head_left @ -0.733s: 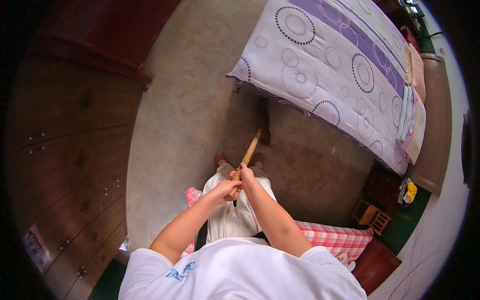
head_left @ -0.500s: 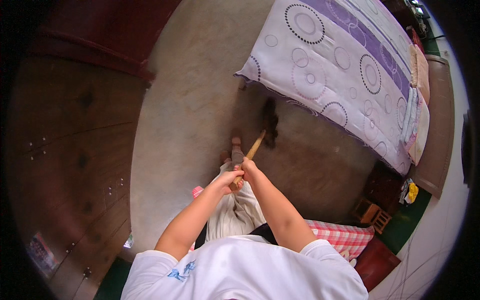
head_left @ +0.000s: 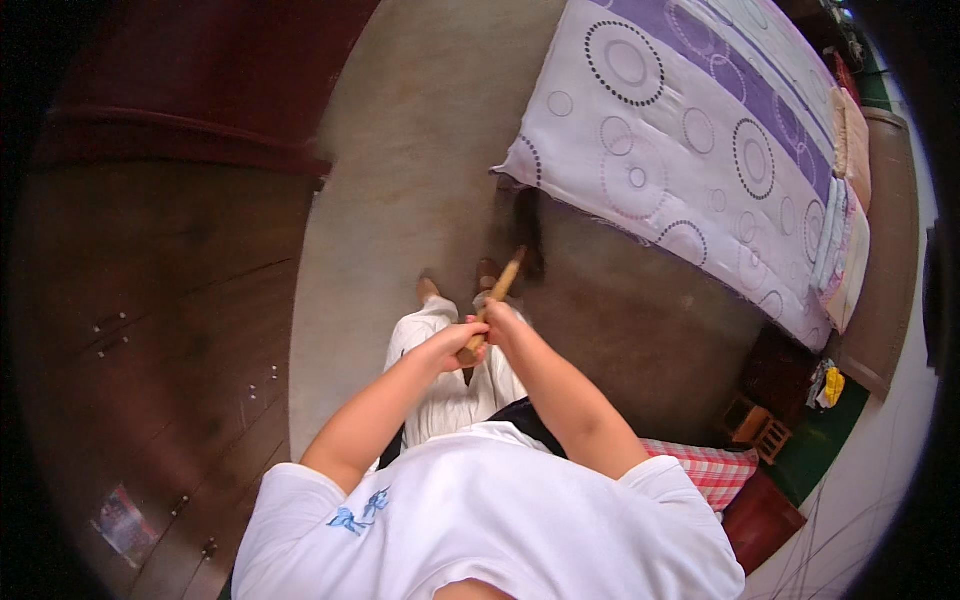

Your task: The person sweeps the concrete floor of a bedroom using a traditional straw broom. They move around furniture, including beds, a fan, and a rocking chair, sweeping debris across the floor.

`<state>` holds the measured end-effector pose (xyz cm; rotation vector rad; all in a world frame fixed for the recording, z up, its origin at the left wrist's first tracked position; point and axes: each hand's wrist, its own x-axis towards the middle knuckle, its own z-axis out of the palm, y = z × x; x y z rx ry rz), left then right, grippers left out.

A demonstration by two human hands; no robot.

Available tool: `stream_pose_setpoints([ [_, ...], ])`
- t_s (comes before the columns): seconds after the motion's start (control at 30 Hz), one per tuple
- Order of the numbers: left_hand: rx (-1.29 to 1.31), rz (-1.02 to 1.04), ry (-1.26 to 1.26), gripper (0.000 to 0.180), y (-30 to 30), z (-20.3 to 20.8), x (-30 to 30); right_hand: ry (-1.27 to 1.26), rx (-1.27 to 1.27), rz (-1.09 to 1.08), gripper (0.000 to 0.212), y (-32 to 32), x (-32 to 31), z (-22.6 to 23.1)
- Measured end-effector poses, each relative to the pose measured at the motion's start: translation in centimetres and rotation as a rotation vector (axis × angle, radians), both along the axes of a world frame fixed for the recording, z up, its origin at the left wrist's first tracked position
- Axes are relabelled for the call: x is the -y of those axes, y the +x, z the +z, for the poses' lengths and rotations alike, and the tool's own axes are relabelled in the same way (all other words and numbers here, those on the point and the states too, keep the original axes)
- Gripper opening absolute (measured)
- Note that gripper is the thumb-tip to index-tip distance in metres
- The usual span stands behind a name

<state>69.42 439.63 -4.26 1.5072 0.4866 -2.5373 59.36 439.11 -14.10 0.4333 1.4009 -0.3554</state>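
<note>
Both my hands are closed round the pale wooden handle of a broom [head_left: 508,277], held in front of my legs. My left hand [head_left: 462,343] grips near the handle's top end. Just beyond it, my right hand [head_left: 499,318] grips lower down, close to the left. The handle slants away and slightly right toward the floor. Its dark head [head_left: 530,230] is blurred, low by the floor beside the bed's near corner, so its bristles are hard to make out.
A bed [head_left: 640,150] with a white and purple circle-patterned cover fills the upper right. Dark red-brown furniture [head_left: 150,330] stands along the left. A small wooden stool [head_left: 770,440] and a red checked cloth [head_left: 710,470] lie at right. My feet [head_left: 428,288] are on the concrete floor [head_left: 350,240].
My feet have shifted, and both now show apart ahead of my trousers. The broom head has swung slightly left and away, nearer the bed's corner. Both hands keep their grip.
</note>
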Motion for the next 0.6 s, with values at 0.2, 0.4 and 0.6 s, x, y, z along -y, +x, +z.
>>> stream_pose_setpoints([
  [0.2,-0.030,0.015,0.119,0.013,2.4,-2.8,5.8,0.060,0.164,0.083,0.032,2.0,3.7,-7.5],
  [0.4,-0.062,-0.121,0.155,0.011,11.0,-5.6,11.9,-0.021,0.058,0.032,0.039,9.6,8.7,-6.3],
  [0.6,-0.050,-0.321,0.032,0.012,25.0,-5.0,16.9,-0.004,-0.052,-0.283,0.032,24.7,13.9,-2.0],
])
